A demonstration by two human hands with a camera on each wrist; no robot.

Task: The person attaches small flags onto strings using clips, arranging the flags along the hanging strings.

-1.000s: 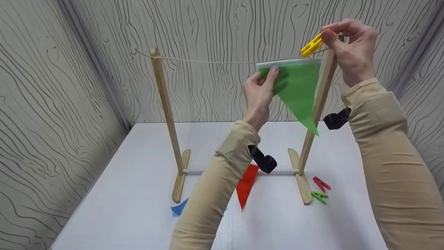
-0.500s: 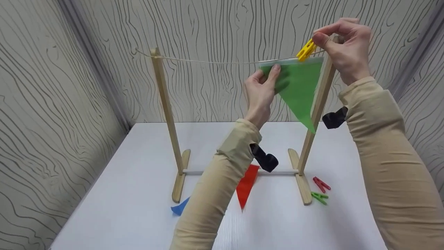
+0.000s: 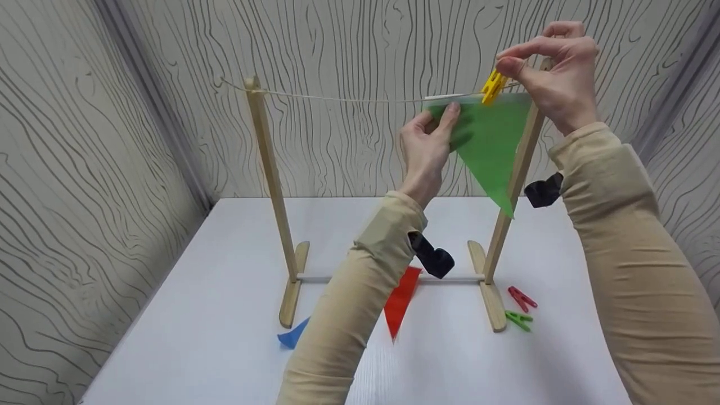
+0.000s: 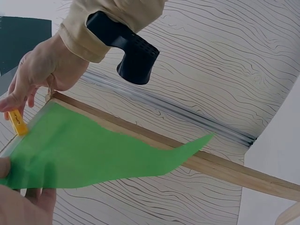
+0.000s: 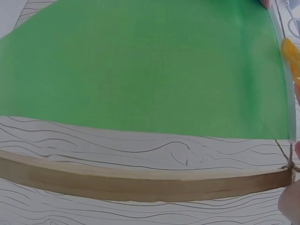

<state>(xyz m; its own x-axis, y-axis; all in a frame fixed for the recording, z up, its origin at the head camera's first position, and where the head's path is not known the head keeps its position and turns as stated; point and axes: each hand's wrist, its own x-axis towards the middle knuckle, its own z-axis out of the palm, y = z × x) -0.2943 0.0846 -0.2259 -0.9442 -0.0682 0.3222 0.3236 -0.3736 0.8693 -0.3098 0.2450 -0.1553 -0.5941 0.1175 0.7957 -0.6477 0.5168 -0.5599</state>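
Note:
A green triangular flag (image 3: 489,135) with a pale top band hangs at the string (image 3: 349,100), its tip pointing down in front of the right post. My left hand (image 3: 424,149) pinches its upper left corner, thumb in front and fingers behind. In my right hand (image 3: 562,79), thumb and fingertips pinch a yellow clothespin (image 3: 493,87), whose lower end overlaps the flag's top band and the string. From the left wrist view, the yellow clothespin (image 4: 18,123) sits across the band's edge. The right wrist view shows the green flag (image 5: 154,70) up close.
A wooden stand has a left post (image 3: 270,174) and a right post (image 3: 526,157), joined low by a white rod (image 3: 450,279). On the white table (image 3: 197,315) lie a red flag (image 3: 401,301), a blue flag (image 3: 292,336), a red clothespin (image 3: 522,298) and a green clothespin (image 3: 518,320).
My right hand has brought the yellow clothespin left and down onto the flag's top edge. My left hand and the green flag have shifted slightly right.

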